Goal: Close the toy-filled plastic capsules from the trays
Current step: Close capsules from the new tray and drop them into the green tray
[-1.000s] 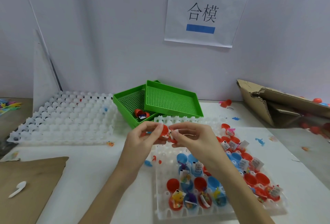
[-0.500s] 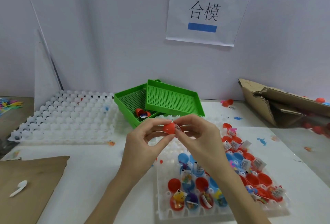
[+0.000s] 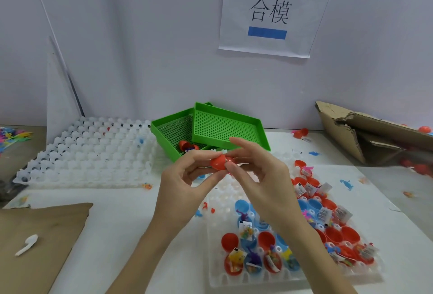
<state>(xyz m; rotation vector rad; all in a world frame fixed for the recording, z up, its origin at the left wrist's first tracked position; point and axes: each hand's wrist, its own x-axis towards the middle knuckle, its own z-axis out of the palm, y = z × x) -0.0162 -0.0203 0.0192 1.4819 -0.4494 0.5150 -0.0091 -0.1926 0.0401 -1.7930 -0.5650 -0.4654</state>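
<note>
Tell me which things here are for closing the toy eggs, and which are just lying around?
For the job:
- red capsule, pinched by left hand and right hand
- near tray of open toy-filled capsules
- green trays, one with a red capsule inside

Just lying about:
- white spoon
- torn cardboard box
- paper sign
- empty white tray

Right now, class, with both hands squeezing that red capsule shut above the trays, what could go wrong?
1. A toy tag may get pinched in the seam of the red capsule, since the left hand and right hand grip it only by the fingertips.
2. If it slips, it could fall onto the open capsules in the white tray.
</note>
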